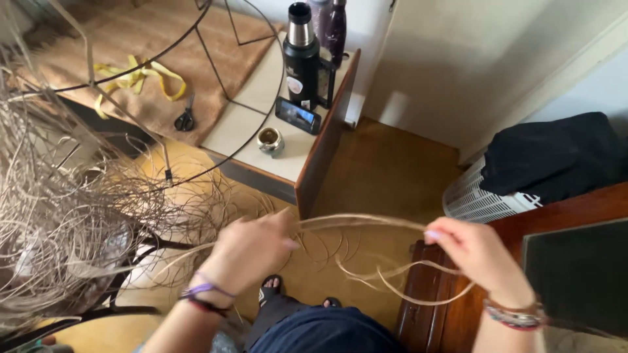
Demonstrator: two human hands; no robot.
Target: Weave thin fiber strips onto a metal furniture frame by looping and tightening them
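Left hand (252, 248): raised in front of the body, back toward the camera, fingers curled and pinched shut toward the right.
Left wrist: bent slightly, ringed with purple bands.
Right hand (474, 252): level with the left and well apart from it, fingertips pinched together, pointing left.
Right wrist: wears beaded bracelets.
Forearms: both bare, rising from the lower edge.

A lit phone screen (297, 115) leans against the black flask (301, 62).

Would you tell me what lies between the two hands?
In the head view, pale fibre strands stretch from the left hand to the right hand.
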